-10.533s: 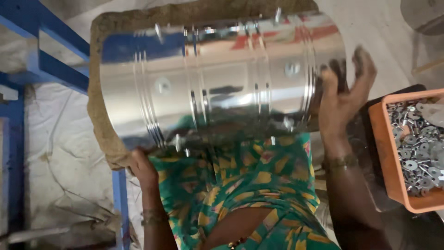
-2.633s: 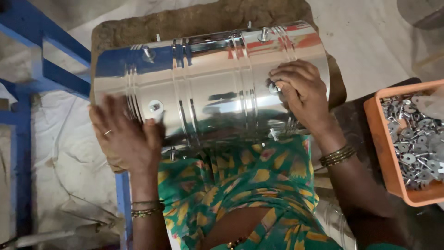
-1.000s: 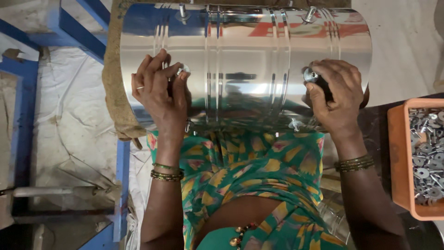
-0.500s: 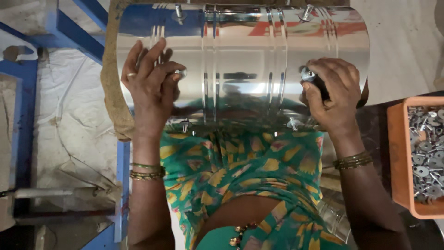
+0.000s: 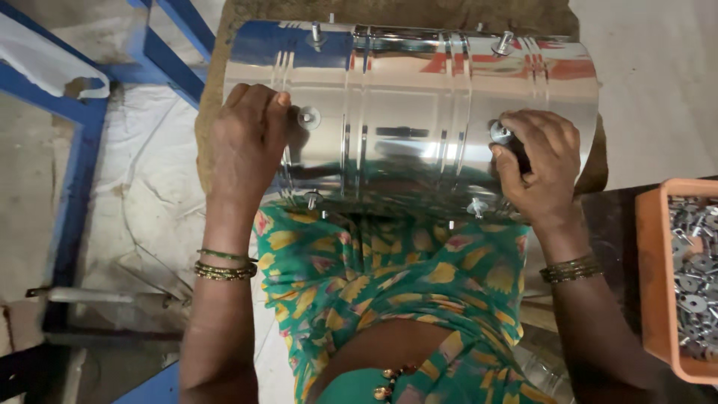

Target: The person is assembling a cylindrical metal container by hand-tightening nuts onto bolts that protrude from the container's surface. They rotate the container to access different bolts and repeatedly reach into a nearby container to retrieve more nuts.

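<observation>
Ribbed steel drum (image 5: pixel 411 120) lying sideways across the lap, studs already standing along its wall: left hand (image 5: pixel 243 146) flat and open by one stud (image 5: pixel 307 117), right hand (image 5: pixel 540 166) gripping another fastener (image 5: pixel 499 133); orange tray (image 5: pixel 658 284) of loose parts beyond, evidently unfinished.

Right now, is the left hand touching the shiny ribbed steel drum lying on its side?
Touching. The head view shows the left hand laid flat on the shiny ribbed steel drum, with no gap under the palm.
</observation>
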